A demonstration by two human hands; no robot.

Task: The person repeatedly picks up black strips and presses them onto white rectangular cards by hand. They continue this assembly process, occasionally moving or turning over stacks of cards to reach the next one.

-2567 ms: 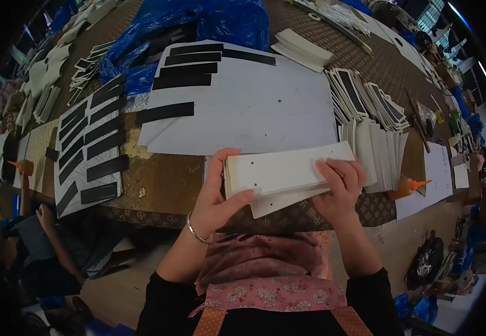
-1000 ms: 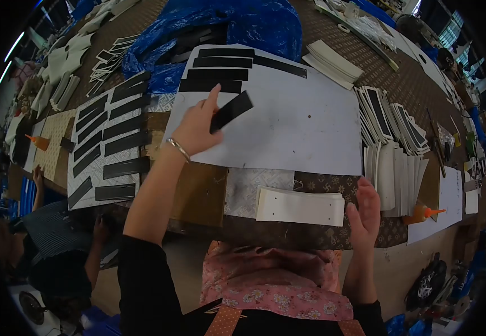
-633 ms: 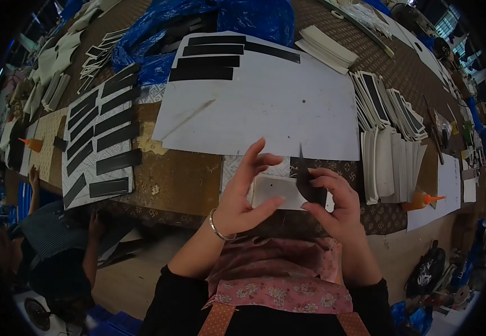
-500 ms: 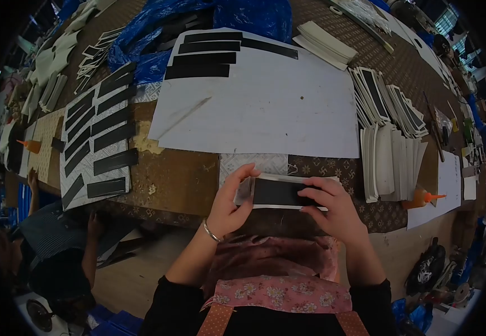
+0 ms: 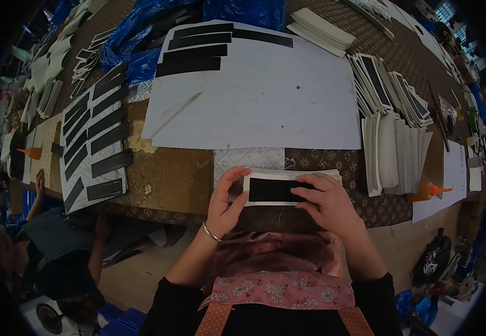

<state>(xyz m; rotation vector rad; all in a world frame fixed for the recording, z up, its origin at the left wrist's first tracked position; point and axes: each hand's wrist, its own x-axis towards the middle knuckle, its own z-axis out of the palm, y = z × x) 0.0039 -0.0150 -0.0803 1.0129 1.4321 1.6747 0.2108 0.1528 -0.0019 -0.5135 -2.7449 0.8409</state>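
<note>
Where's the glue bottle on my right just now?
In the head view, the orange-tipped bottle sits near the table's right edge, just right of the upright-standing white strips.

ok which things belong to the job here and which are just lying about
Seem part of it:
black strip under the right hand
white pieces beneath it
matching strips on white sheet

Seem just lying about:
long bar, top right
dark bundle on floor

A strip lies on stacked panels before a sheet, left of a bottle.
</note>
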